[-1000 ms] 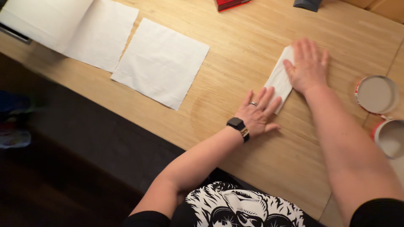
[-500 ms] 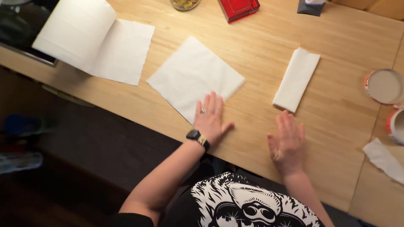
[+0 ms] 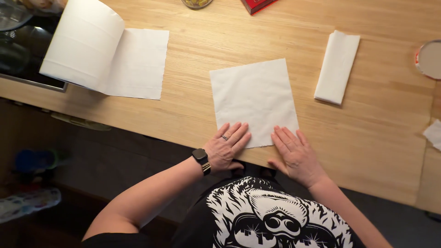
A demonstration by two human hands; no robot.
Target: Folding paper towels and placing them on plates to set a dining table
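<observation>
A flat square sheet of white paper towel (image 3: pixel 255 98) lies on the wooden table (image 3: pixel 376 138) right in front of me. My left hand (image 3: pixel 226 149), with a ring and a dark wristwatch, rests flat with its fingertips on the sheet's near left corner. My right hand (image 3: pixel 296 156) lies flat at the near right corner, fingers spread, touching the sheet's edge. Neither hand grips anything. A folded white paper towel (image 3: pixel 336 66) lies further back on the right.
A paper towel roll (image 3: pixel 85 43) with one sheet unrolled lies at the left. A red box (image 3: pixel 257 4) and a glass jar (image 3: pixel 196 2) sit at the far edge. A round lid (image 3: pixel 429 59) and a white scrap (image 3: pixel 434 134) lie at the right.
Both hands left the folded towel on the right. My left hand drew the flat sheet over in front of me, and both hands now rest on its near edge.
</observation>
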